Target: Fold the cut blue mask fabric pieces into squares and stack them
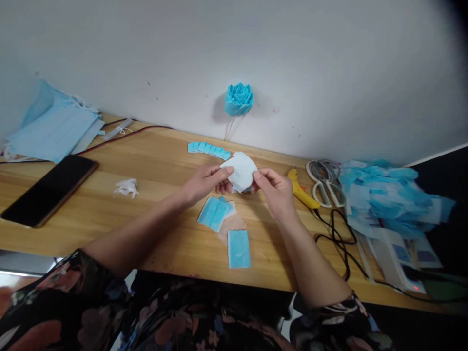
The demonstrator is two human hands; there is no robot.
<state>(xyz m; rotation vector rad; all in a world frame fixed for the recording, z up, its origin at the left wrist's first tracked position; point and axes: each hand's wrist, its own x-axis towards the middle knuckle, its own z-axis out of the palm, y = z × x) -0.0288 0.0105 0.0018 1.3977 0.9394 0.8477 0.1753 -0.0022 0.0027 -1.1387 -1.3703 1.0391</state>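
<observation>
Between my two hands, just above the table, is a pale white-blue fabric piece [242, 170] with a rounded top edge. My left hand [215, 179] pinches its left side, thumb on top. At its right edge my right hand [272, 185] grips it between thumb and fingers. Below the hands lie blue fabric squares [212, 213] on a brownish sheet [234, 223], and a blue rectangle [239, 249] sits nearer the table's front edge. Behind my left hand runs a row of small folded blue pieces [208, 149]. A blue fabric flower [239, 99] on thin stems stands against the wall.
A yellow glue gun [302, 190] with a black cord and white-handled scissors [328, 194] lie right of my right hand. Further right is a heap of blue scraps [391, 195]. On the left are a phone [49, 190], face masks [54, 124] and white scraps [126, 187].
</observation>
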